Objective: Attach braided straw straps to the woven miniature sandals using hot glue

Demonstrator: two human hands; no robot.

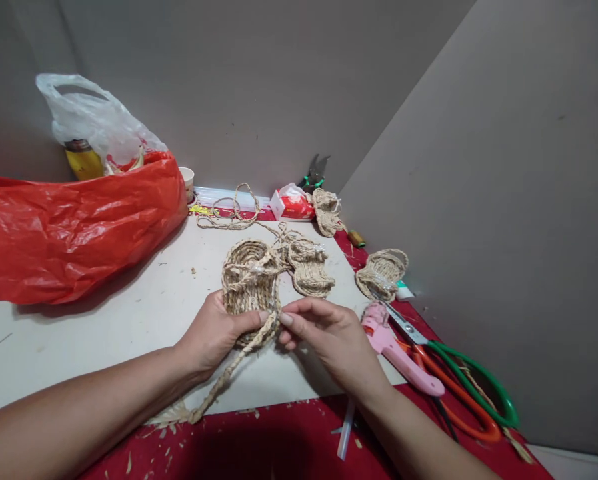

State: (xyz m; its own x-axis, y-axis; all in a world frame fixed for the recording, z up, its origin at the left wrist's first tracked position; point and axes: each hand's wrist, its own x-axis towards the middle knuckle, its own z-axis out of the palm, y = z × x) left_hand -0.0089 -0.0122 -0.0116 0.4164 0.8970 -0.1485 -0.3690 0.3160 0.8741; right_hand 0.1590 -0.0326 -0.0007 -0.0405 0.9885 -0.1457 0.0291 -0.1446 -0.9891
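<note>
My left hand (pixel 211 337) holds a woven straw sandal (pixel 251 287), its thumb pressed on the sandal's near end. A braided straw cord (pixel 229 370) runs round that end and trails toward the table's front edge, where it ends in loose fibres. At the sandal's right edge, the thumb and forefinger of my right hand (pixel 323 333) pinch the braid; the exact spot between the fingertips is partly hidden. Just beyond lie a smaller straw sandal (pixel 311 270) and a loose length of straw cord (pixel 229 220).
On the right are a pink glue gun (pixel 399 360), scissors with green handles (pixel 479 380), orange handles (pixel 471 423) and another straw piece (pixel 381 273). A red plastic bag (pixel 79 233) bulks at left. Behind stand a paper cup (pixel 187 181), a tissue pack (pixel 293 203) and pruning shears (pixel 316 172).
</note>
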